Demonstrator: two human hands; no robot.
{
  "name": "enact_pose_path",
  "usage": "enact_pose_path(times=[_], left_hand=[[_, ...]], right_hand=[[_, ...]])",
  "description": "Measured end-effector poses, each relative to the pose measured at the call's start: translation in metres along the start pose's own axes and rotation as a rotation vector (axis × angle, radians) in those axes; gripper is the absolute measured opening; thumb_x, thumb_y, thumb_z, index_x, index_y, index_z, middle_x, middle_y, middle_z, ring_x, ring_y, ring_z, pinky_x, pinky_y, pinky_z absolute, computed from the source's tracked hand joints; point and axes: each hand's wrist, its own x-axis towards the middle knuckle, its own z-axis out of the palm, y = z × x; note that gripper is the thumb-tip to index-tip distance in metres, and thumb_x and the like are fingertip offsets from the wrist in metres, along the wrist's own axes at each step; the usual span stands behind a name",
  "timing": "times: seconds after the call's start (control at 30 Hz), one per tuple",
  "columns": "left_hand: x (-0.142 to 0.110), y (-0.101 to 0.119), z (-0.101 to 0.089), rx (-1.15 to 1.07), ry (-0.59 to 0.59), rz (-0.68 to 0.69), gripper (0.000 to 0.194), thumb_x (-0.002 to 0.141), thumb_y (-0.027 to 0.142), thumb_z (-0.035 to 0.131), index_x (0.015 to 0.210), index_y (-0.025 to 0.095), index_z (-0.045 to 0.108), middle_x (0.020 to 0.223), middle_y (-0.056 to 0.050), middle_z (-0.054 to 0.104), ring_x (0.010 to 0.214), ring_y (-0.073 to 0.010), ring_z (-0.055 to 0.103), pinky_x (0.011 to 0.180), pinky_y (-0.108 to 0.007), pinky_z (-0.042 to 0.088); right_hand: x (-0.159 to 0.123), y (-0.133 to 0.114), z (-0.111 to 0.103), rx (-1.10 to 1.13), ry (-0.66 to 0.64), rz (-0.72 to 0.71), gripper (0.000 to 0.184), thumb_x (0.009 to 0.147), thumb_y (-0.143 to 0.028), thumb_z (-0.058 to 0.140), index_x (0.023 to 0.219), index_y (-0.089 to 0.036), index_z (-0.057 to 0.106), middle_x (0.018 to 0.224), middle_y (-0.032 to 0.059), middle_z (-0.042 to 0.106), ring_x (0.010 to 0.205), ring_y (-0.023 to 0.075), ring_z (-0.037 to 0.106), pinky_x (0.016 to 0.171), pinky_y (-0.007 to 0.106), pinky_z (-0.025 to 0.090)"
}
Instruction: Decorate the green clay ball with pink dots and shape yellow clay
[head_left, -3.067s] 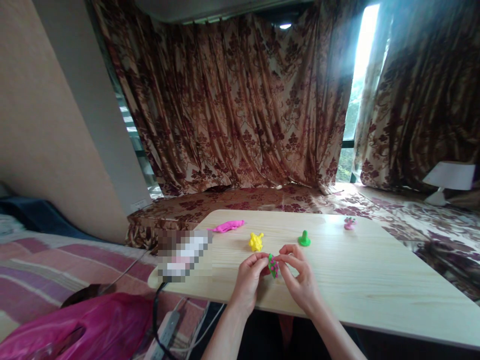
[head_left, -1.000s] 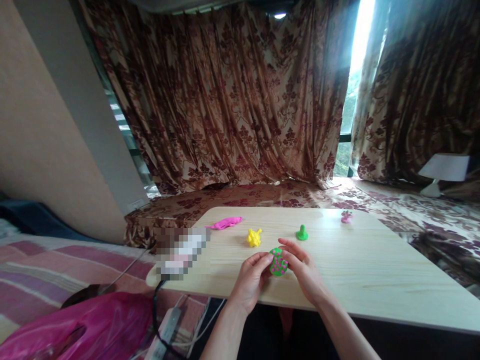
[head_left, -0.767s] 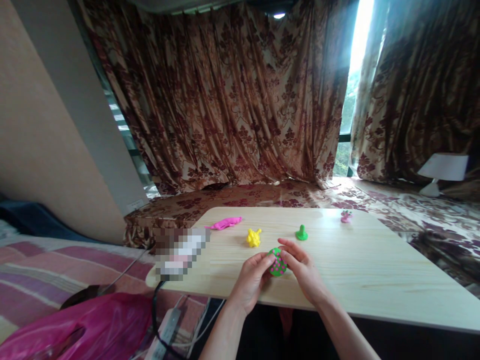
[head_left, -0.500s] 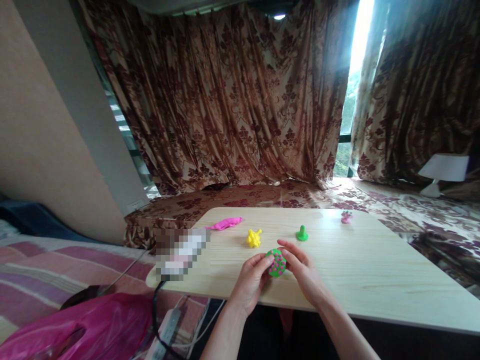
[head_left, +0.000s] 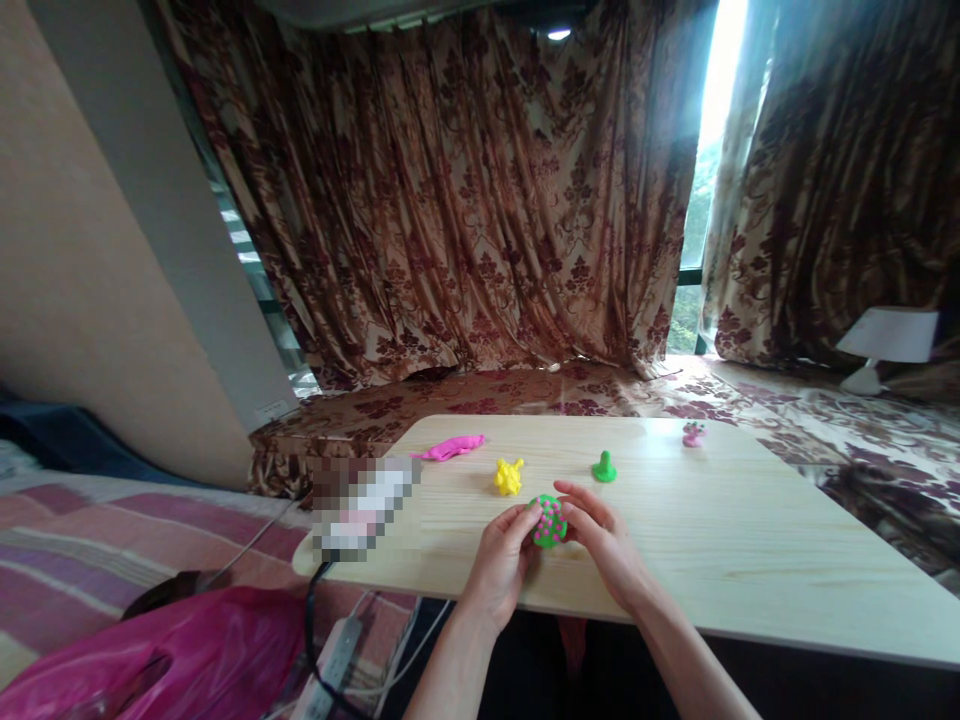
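Observation:
My left hand (head_left: 501, 562) pinches a round green clay disc (head_left: 550, 522) dotted with several small pink balls, thumb on its face and fingers behind. At the disc's right edge is my right hand (head_left: 606, 540), gripping it with the nearer fingertips while other fingers stretch out past its top. The disc is held tilted above the table's near side. Just beyond it sit a lumpy yellow clay figure (head_left: 508, 477) and a green clay piece (head_left: 604, 467) with an upright stem on a flat base.
On the wooden table (head_left: 750, 560) a long pink clay piece (head_left: 452, 447) lies back left, and a small pink-and-green clay figure (head_left: 694, 434) stands back right. A blurred-out object (head_left: 367, 508) is at the left edge. Below it are a power strip (head_left: 330, 665) and a pink bag (head_left: 172, 650).
The disc has shifted slightly left and up, turning a little in my fingers. Both hands keep nearly the same pose, and the pieces on the table stay put.

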Motion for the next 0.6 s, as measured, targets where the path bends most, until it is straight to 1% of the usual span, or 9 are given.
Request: enact_pose_path(times=[0.13,0.27,0.37,0.47,0.6], left_hand=[[0.0001,0.0000,0.0000,-0.012,-0.015,0.000,0.024,0.069,0.033,0.068,0.083,0.013,0.067,0.085,-0.007,0.067,0.076,-0.0143,0.060,0.070,-0.024,0.044],[0.0008,0.0004,0.0002,-0.019,-0.056,-0.008,0.024,0.076,0.033,0.062,0.087,0.012,0.066,0.088,-0.008,0.067,0.078,-0.0145,0.060,0.071,-0.024,0.044],[0.0023,-0.0007,-0.0014,-0.056,-0.029,0.000,0.023,0.075,0.031,0.063,0.086,0.012,0.066,0.087,-0.008,0.067,0.075,-0.0134,0.060,0.070,-0.024,0.045],[0.0043,-0.0025,-0.0037,-0.099,-0.001,0.006,0.023,0.074,0.030,0.065,0.087,0.011,0.066,0.087,-0.008,0.067,0.075,-0.0134,0.059,0.070,-0.024,0.045],[0.0062,-0.0037,-0.0053,-0.125,-0.011,-0.008,0.024,0.076,0.030,0.063,0.091,0.011,0.065,0.090,-0.009,0.066,0.078,-0.0144,0.060,0.073,-0.025,0.046]], right_hand=[[0.0011,0.0010,-0.0008,0.026,-0.020,-0.021,0.036,0.075,-0.035,0.061,0.108,-0.022,0.059,0.085,0.0016,0.063,0.081,0.0173,0.058,0.072,0.030,0.047],[0.0020,0.0038,-0.0023,0.051,0.005,-0.013,0.038,0.076,-0.038,0.060,0.109,-0.021,0.059,0.086,0.0030,0.064,0.079,0.0174,0.058,0.072,0.031,0.046],[0.0012,0.0048,-0.0036,0.085,0.008,0.016,0.037,0.078,-0.039,0.056,0.109,-0.020,0.059,0.084,0.0034,0.064,0.076,0.0171,0.058,0.071,0.032,0.046],[0.0003,0.0035,-0.0038,0.100,-0.030,0.009,0.034,0.077,-0.033,0.058,0.109,-0.020,0.059,0.083,0.0022,0.063,0.073,0.0148,0.056,0.069,0.030,0.045],[0.0010,0.0026,-0.0031,0.092,-0.041,-0.027,0.034,0.076,-0.028,0.060,0.109,-0.020,0.059,0.083,0.0011,0.061,0.073,0.0131,0.054,0.067,0.026,0.043]])
